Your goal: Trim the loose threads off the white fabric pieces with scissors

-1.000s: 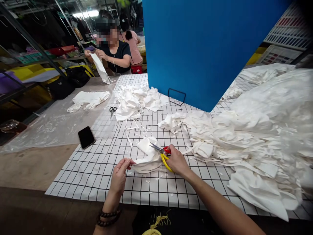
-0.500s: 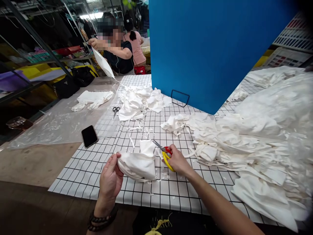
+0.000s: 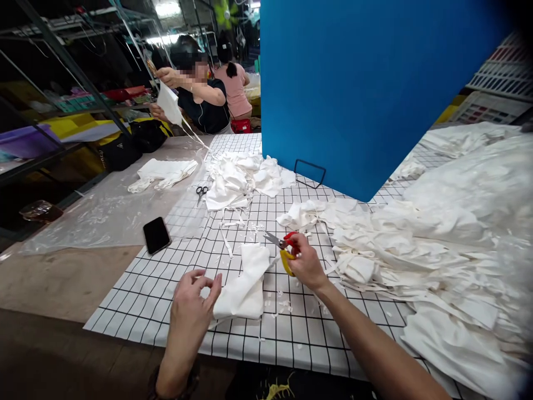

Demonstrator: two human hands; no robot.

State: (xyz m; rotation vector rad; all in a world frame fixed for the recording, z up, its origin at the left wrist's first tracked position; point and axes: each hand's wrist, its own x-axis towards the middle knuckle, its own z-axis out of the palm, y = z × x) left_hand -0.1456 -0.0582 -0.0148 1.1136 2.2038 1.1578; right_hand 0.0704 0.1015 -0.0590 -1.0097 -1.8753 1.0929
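Black phone (image 3: 157,234) lying on the worktop (image 3: 137,300); left hand (image 3: 192,303) loosely curled, fingertips touching white folded cloth (image 3: 245,283) flat on the grid; right hand (image 3: 305,263) closed around yellow-and-red scissors (image 3: 281,248), beside white cloth pile (image 3: 437,250).

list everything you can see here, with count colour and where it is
folded cloth piece: 1, white, on the grid sheet by the left hand
scissors: 1, red and yellow handles, in the right hand
second scissors: 1, dark, beside the far cloth pile
phone: 1, black, at the grid sheet's left edge
cloth heap: 1, white, right side
far cloth pile: 1, white, centre back
grid sheet: 1, white with black lines, on the table
board: 1, blue, upright behind
co-worker: 1, dark top, far left, holding white cloth
left hand: touching the folded cloth piece
right hand: gripping the scissors
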